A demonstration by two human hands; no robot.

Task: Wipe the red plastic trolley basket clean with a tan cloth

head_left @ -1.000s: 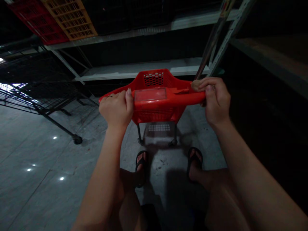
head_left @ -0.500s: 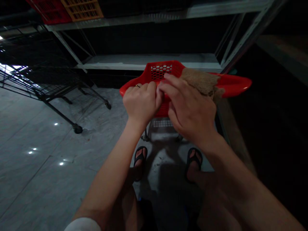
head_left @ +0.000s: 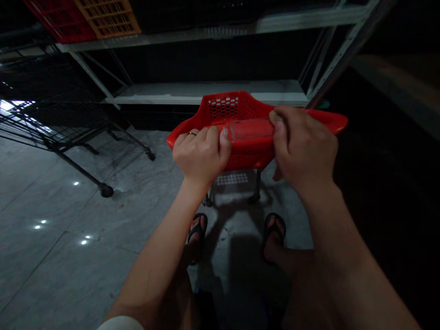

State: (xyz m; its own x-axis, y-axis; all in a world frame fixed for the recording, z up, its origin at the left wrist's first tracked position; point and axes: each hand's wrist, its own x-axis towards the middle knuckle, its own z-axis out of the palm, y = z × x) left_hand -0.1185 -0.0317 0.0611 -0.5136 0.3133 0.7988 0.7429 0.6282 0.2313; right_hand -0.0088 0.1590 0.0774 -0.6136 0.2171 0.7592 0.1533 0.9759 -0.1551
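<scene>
A red plastic shopping cart (head_left: 252, 149) with a perforated basket stands right in front of me. My left hand (head_left: 201, 153) is closed around the left part of its handle bar, thumb lying along the top. On the right part of the handle, my right hand (head_left: 305, 146) is wrapped over a brown cloth (head_left: 277, 174), pressing it against the bar. Most of the cloth is hidden under that hand; only small bits show by the fingers. Between the hands, a scuffed flat panel (head_left: 250, 129) on the handle is uncovered.
Behind the cart is a metal shelf rack (head_left: 213, 97), with a red crate (head_left: 63, 20) and a yellow crate (head_left: 108, 18) on its upper level. A black wire cart (head_left: 75, 133) stands at left. My sandalled feet are on the grey tile floor (head_left: 113, 256).
My right hand has slid rightward along the handle with the cloth, away from the left hand, and its fingers have curled round the bar. The left hand keeps its grip.
</scene>
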